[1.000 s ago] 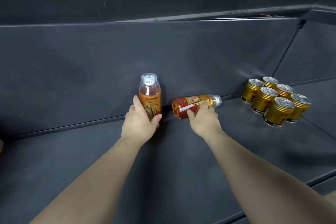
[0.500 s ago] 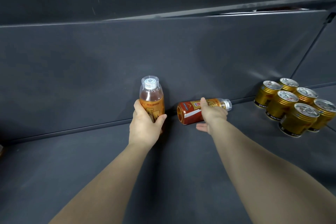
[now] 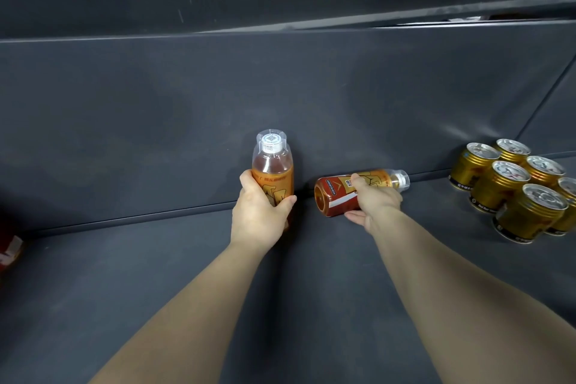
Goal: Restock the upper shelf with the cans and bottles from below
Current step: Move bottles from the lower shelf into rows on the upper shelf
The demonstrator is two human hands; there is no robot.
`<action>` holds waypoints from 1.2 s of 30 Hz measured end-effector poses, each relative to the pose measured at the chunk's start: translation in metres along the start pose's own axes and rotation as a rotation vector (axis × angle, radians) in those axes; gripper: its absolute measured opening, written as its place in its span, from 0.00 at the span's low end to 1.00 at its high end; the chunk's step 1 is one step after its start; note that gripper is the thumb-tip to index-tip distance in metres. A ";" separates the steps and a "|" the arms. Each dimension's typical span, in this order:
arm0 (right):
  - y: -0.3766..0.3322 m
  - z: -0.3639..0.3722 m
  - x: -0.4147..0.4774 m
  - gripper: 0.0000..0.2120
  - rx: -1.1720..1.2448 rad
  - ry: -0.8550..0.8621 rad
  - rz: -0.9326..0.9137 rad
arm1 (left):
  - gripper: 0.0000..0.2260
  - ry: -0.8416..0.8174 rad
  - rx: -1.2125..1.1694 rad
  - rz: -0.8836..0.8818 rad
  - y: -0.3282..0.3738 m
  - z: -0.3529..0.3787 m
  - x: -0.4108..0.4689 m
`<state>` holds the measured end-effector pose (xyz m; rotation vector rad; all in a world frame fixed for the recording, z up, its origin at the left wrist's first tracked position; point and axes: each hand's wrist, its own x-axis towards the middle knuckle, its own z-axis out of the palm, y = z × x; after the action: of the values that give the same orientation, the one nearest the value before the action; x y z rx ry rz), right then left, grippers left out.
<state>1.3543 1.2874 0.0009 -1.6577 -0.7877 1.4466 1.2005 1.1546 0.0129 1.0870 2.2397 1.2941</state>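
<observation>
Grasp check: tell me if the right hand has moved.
Yes: the right hand has slid toward the dark shelf's back wall, fingers over the lying orange plastic bottle, thumb now beneath it.

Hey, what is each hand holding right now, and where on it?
The left hand grips the upright bottle around its labelled lower body. The right hand grips the lying bottle around its middle.

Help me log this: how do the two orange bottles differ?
The upright orange plastic bottle stands cap up; the lying orange plastic bottle rests sideways, cap pointing right. The left hand grips the upright one's label; the right hand grips the lying one's middle. Both carry orange labels.
</observation>
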 end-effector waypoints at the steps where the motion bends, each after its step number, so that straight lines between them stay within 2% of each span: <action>1: 0.002 -0.002 -0.002 0.34 0.013 -0.019 -0.012 | 0.33 0.003 -0.006 -0.004 0.000 -0.001 -0.001; 5: 0.005 -0.007 -0.013 0.31 0.028 -0.094 -0.097 | 0.33 0.018 -0.004 -0.004 -0.001 -0.008 -0.007; 8: 0.006 -0.006 -0.025 0.29 -0.049 -0.147 -0.246 | 0.32 0.031 0.009 -0.002 -0.005 -0.018 -0.013; 14: 0.019 0.007 -0.061 0.40 -0.316 -0.270 -0.553 | 0.29 0.082 0.010 -0.035 -0.017 -0.046 -0.024; 17: 0.029 0.016 -0.079 0.41 -0.404 -0.305 -0.644 | 0.30 0.102 0.005 -0.044 -0.026 -0.061 -0.027; 27: 0.061 0.048 -0.129 0.41 -0.534 -0.479 -0.829 | 0.28 0.169 0.011 -0.059 -0.050 -0.099 -0.037; 33: 0.074 0.050 -0.134 0.39 -0.542 -0.464 -0.853 | 0.31 0.160 0.008 -0.052 -0.056 -0.097 -0.037; 36: 0.080 0.052 -0.133 0.42 -0.532 -0.459 -0.829 | 0.32 0.163 0.018 -0.058 -0.057 -0.096 -0.037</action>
<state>1.2788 1.1420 -0.0042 -1.0770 -1.9708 1.0406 1.1406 1.0538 0.0122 0.9456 2.3861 1.3855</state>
